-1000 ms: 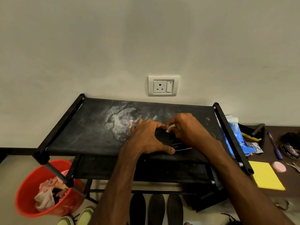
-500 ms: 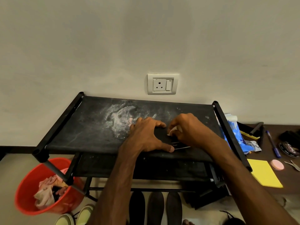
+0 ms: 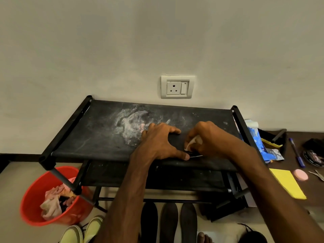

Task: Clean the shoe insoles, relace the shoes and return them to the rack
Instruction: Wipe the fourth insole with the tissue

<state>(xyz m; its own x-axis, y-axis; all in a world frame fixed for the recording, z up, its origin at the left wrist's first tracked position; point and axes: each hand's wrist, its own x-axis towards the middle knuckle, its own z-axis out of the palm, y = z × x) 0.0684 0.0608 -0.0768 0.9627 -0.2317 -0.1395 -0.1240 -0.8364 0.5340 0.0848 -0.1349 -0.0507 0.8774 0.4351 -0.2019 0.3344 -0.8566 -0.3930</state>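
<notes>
- Black flat insole (image 3: 177,143) lies on the dusty black fabric top shelf (image 3: 105,137) of the shoe rack, right of centre and near its front edge.
- My left hand (image 3: 157,142) presses it down, fingers spread wide, thumb at the near edge.
- My right hand (image 3: 212,137) has its fingers curled tight around a small white wipe (image 3: 193,142) that touches the insole.
- Three more dark insoles (image 3: 168,221) lie side by side on the floor, near me.
- Red plastic bucket (image 3: 31,216) of rags stands at the near left.
</notes>
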